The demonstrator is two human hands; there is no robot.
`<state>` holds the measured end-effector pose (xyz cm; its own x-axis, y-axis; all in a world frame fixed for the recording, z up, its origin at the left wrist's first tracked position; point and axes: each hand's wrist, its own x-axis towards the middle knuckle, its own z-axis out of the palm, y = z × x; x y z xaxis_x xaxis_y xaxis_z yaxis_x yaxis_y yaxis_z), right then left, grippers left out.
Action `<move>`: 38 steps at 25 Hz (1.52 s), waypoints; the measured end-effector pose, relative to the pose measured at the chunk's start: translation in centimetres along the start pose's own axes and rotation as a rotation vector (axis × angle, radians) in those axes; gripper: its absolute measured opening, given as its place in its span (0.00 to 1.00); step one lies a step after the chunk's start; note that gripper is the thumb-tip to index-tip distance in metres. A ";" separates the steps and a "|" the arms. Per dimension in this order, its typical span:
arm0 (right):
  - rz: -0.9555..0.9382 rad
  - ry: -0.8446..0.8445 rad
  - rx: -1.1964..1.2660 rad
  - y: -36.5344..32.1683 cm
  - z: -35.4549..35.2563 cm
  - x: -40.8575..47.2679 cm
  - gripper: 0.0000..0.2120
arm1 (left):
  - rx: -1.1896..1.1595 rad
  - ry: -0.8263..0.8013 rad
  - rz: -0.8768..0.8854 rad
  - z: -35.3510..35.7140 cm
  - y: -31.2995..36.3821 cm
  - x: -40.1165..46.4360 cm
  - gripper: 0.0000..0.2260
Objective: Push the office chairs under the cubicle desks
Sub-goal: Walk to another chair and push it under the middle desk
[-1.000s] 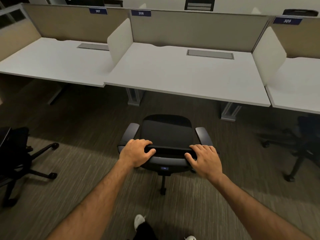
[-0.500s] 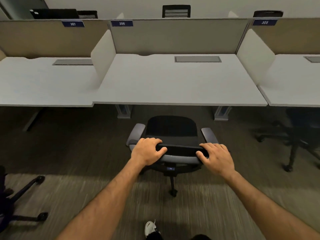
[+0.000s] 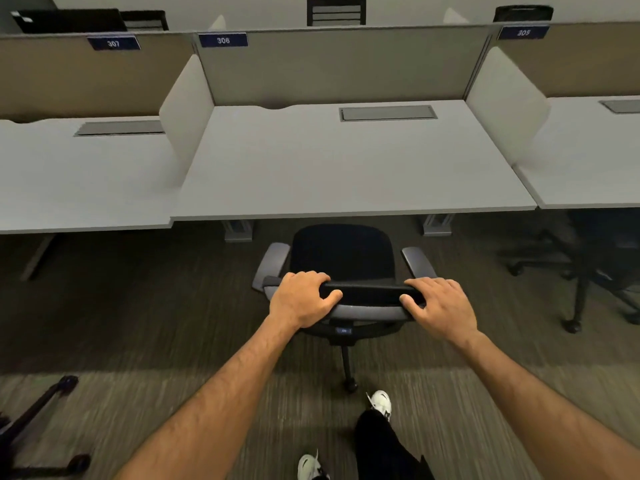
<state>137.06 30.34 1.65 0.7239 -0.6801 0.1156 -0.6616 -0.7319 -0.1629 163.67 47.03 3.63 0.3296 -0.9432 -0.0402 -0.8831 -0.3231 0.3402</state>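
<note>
Head view: the office chair (image 3: pixel 341 258) is gripped at its backrest top by the left hand (image 3: pixel 300 299) and right hand (image 3: pixel 440 306); the seat front seemingly just meets the desk (image 3: pixel 346 174) edge, so a straight push is needed.

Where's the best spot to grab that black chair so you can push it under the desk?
Grab the top edge of the backrest, coming from behind the chair. That edge is a wide bar facing the person, so the left hand and right hand fit near each end. Holding both ends should keep the chair rolling straight toward the desk in front of it.
</note>
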 end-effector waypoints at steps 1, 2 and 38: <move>-0.002 -0.006 -0.003 0.3 0.1 0.8 0.26 | 0.004 0.000 -0.001 -0.1 -0.1 0.7 0.29; -0.005 -0.009 -0.003 0.6 0.1 1.6 0.26 | 0.014 0.005 -0.002 -0.1 -0.1 1.4 0.29; -0.062 -0.105 0.057 8.6 -0.8 17.3 0.33 | 0.027 0.131 -0.144 -0.2 0.9 16.3 0.24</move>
<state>143.80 12.26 3.00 0.7813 -0.6237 0.0242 -0.6053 -0.7666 -0.2142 168.33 31.38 3.42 0.4919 -0.8699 0.0367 -0.8320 -0.4572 0.3142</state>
